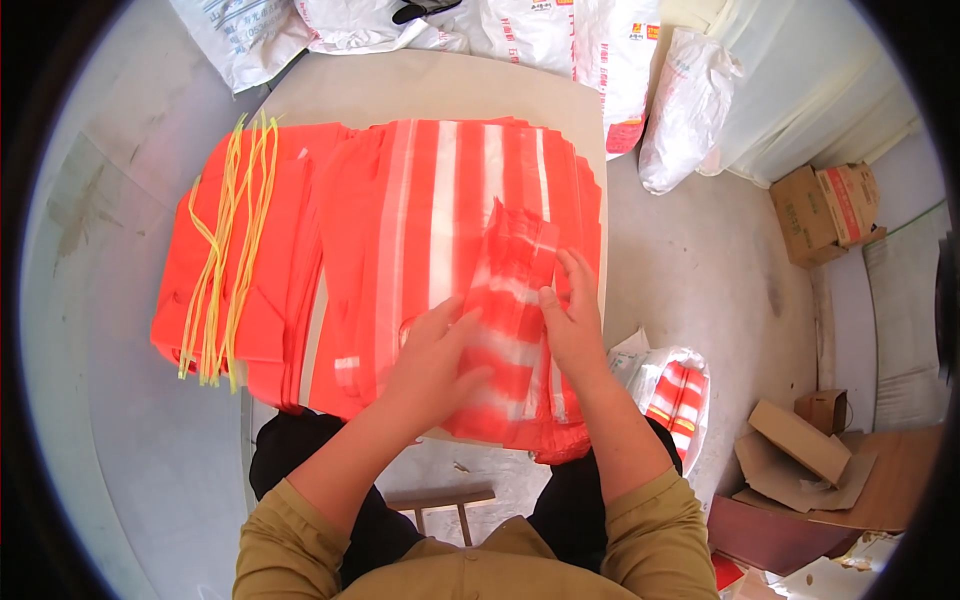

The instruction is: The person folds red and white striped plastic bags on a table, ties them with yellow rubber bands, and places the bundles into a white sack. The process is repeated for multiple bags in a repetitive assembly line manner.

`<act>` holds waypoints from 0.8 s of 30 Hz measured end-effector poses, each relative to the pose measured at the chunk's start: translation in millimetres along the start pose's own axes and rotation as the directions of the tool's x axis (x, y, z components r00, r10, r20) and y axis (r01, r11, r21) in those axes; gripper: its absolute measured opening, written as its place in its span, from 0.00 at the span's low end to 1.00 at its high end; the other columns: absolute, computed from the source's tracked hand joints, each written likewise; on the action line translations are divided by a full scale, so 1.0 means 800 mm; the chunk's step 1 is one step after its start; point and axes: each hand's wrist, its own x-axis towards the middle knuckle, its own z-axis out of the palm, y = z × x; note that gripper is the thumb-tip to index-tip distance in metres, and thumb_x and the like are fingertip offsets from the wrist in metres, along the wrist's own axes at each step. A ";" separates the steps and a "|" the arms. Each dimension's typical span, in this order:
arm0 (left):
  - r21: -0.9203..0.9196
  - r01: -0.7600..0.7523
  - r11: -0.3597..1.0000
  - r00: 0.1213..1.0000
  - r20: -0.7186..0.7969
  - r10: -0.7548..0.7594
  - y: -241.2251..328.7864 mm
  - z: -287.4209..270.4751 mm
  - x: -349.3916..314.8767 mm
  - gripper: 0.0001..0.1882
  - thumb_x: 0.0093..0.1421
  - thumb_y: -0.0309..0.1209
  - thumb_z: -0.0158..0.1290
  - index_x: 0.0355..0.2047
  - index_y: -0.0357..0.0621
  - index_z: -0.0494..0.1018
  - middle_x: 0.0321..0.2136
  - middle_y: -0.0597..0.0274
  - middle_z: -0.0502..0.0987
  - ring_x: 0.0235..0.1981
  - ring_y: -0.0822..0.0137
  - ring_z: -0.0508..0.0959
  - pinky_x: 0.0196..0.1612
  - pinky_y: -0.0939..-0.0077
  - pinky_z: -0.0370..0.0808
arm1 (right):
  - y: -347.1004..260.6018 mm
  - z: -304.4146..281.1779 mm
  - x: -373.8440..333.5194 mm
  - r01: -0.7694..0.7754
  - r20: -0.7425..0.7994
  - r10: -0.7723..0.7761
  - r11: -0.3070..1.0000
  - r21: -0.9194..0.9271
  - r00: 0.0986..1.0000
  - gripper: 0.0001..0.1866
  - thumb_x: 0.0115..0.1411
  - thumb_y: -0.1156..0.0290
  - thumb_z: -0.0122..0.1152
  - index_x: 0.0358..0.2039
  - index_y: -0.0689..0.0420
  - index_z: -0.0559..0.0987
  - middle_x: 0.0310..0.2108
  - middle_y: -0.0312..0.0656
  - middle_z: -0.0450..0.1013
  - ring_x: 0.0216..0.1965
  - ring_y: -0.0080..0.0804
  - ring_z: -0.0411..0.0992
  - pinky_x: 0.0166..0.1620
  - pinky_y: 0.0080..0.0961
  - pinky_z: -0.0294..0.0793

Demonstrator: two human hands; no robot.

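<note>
A folded red-and-white striped plastic bag (508,325) lies slantwise on a broad stack of striped bags (412,200). Its lower part is smeared by motion. My left hand (437,352) is just left of this folded bag, fingers apart and somewhat blurred, gripping nothing that I can see. At the bag's right edge is my right hand (574,320). Its thumb reaches the edge, and a gap shows between thumb and curved fingers. Yellow ties (232,250) lie in a loose bunch across plain red folded bags (180,300) at the left.
The bags cover most of a beige table (420,85). Large white sacks (535,35) stand behind it, another white sack (688,115) to the right. Beside my right forearm is a clear sack of striped bundles (680,400). Cardboard boxes (825,215) and a wooden stool (440,503) are on the floor.
</note>
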 end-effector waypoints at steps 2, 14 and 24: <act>-0.040 0.019 0.999 1.000 0.000 -0.019 0.008 0.006 0.007 0.45 0.56 0.36 0.68 0.71 0.40 0.60 0.71 0.40 0.58 0.70 0.42 0.62 0.69 0.55 0.65 | -0.017 -0.003 0.000 -0.199 0.174 0.153 0.936 0.290 0.973 0.33 0.74 0.70 0.52 0.75 0.58 0.54 0.64 0.45 0.66 0.62 0.33 0.69 0.64 0.29 0.67; 0.042 -0.092 0.995 0.994 0.057 0.090 0.034 0.036 0.020 0.42 0.55 0.29 0.62 0.71 0.40 0.60 0.73 0.34 0.52 0.74 0.36 0.53 0.72 0.43 0.58 | -0.036 0.009 0.012 -0.381 0.334 0.248 0.818 0.430 0.909 0.28 0.79 0.62 0.43 0.74 0.58 0.61 0.68 0.40 0.64 0.67 0.30 0.63 0.66 0.28 0.64; 0.147 -0.215 0.966 0.975 0.085 0.204 0.021 0.062 0.012 0.34 0.58 0.26 0.53 0.67 0.38 0.65 0.72 0.38 0.56 0.73 0.38 0.57 0.70 0.34 0.59 | -0.017 0.022 0.039 -0.447 0.397 0.255 0.722 0.529 0.882 0.27 0.79 0.60 0.42 0.72 0.60 0.65 0.69 0.41 0.63 0.65 0.27 0.62 0.66 0.27 0.63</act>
